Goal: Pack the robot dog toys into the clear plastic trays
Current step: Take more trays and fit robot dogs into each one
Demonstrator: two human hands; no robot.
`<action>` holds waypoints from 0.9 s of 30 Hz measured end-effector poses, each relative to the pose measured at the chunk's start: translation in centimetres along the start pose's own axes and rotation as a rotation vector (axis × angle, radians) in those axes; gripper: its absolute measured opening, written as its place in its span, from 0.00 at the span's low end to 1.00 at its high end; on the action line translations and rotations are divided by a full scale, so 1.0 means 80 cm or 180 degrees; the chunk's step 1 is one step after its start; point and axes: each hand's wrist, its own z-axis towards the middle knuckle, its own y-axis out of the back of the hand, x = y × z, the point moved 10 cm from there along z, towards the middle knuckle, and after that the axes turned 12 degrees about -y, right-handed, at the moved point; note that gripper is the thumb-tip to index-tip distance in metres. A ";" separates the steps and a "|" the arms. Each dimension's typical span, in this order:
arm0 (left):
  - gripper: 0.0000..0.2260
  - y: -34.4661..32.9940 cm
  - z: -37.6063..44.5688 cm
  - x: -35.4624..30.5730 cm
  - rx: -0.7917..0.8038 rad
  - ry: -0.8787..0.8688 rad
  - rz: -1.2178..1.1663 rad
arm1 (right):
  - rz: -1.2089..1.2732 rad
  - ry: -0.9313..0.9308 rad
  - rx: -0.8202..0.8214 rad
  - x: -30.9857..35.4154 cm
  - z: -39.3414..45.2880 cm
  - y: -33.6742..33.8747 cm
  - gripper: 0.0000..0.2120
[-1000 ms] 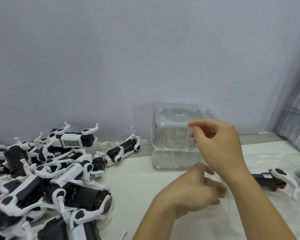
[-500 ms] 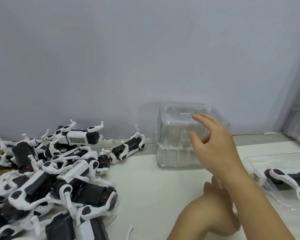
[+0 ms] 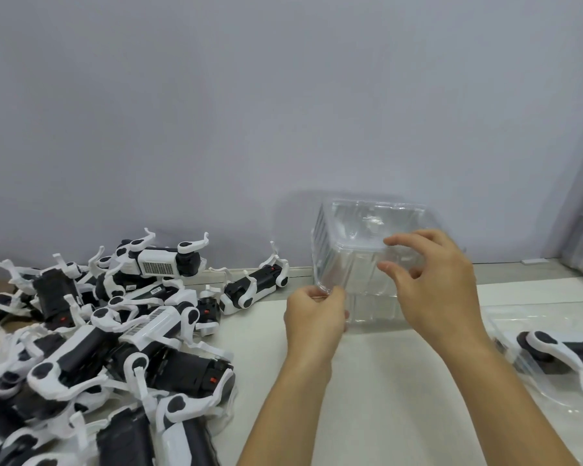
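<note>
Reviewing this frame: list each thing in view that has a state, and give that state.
stack of clear trays: nested, standing on the table, top tray tilted up at its left edge.
left hand: pinches the tray stack's lower left edge.
right hand: fingers curled at the top tray's front rim; contact unclear.
packed toy: lying in clear plastic at right.
loose robot dog toys: piled, unpacked, at left.

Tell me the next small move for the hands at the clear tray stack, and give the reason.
Probably peel the top tray off the stack of clear trays. The left hand pinches the stack's lower left edge, and the right hand has its fingers spread at the upper rim, not yet gripping. No free tray lies beside the pile of robot dog toys.
</note>
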 end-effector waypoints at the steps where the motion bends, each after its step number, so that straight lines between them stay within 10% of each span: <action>1: 0.07 -0.003 0.000 0.001 -0.0022 0.0000 -0.0171 | 0.0062 0.0002 -0.0024 0.000 0.000 0.002 0.11; 27: 0.06 -0.010 -0.006 -0.010 -0.0306 -0.0070 -0.1968 | 0.1418 -0.0269 0.0143 -0.001 0.012 0.037 0.12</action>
